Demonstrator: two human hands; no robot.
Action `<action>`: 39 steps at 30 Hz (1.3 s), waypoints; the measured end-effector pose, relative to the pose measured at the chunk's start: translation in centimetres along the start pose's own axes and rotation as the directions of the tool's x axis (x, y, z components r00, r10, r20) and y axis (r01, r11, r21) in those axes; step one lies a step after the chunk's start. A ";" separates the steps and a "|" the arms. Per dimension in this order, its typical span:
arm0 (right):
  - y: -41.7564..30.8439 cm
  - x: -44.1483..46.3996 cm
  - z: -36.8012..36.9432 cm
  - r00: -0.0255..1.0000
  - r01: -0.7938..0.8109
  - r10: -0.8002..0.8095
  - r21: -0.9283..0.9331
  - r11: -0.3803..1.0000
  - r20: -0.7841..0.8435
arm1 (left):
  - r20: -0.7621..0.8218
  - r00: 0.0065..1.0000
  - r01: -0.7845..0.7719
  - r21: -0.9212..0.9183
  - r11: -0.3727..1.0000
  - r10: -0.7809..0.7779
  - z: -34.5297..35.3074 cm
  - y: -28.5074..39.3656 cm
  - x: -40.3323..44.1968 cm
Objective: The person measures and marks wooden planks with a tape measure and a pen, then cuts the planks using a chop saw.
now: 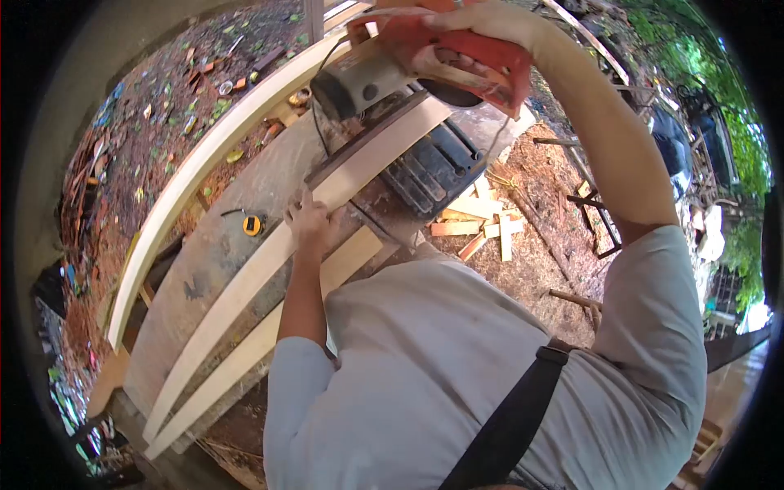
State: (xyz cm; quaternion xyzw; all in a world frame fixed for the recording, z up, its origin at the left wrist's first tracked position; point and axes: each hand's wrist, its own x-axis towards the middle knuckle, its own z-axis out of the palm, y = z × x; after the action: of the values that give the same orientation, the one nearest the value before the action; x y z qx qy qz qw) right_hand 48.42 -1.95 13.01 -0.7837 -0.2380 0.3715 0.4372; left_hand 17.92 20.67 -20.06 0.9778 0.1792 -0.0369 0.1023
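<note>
1. The right hand (494,23) is gripping the handle of the red saw (465,51), its grip closing firmly around it, with fingers showing through the handle's opening.
2. The left hand (310,222) is lying across the long board (371,167), its grip spreading fairly wide (the thumb is sitting apart from the fingers).
3. That board is running from beneath the saw, over the black base (429,171), and down along the table (192,233).
4. A second board (224,371) is lying on the table, on the torso side of the first.
5. A yellow tape measure (252,224) is resting on the table, near the left hand.
6. A pale outer board (192,151) is stretching past the table's far edge.
7. Short wood pieces (486,222) are lying piled on the sawdust-strewn ground (547,253), beyond the base.
</note>
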 end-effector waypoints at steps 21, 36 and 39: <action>4.3 -2.9 1.8 0.990 -0.098 0.097 -0.006 0.995 -0.098 | -0.093 0.994 0.050 -0.023 0.999 -0.051 -0.1 0.9 -1.0; 5.6 -4.5 2.7 0.986 -0.099 0.092 -0.048 0.994 -0.142 | -0.085 0.994 0.069 -0.030 0.997 -0.071 0.0 1.0 -1.0; 6.7 -4.3 2.6 0.986 -0.072 0.067 -0.023 0.997 -0.153 | -0.067 0.995 0.075 -0.027 0.997 -0.077 -0.3 1.1 -1.0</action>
State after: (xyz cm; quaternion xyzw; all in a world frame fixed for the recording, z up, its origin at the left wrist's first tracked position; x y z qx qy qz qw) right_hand 44.04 -6.98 7.93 -0.8238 -0.1817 0.3222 0.4297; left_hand 17.34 19.42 -19.43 0.9696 0.2202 -0.0053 0.1065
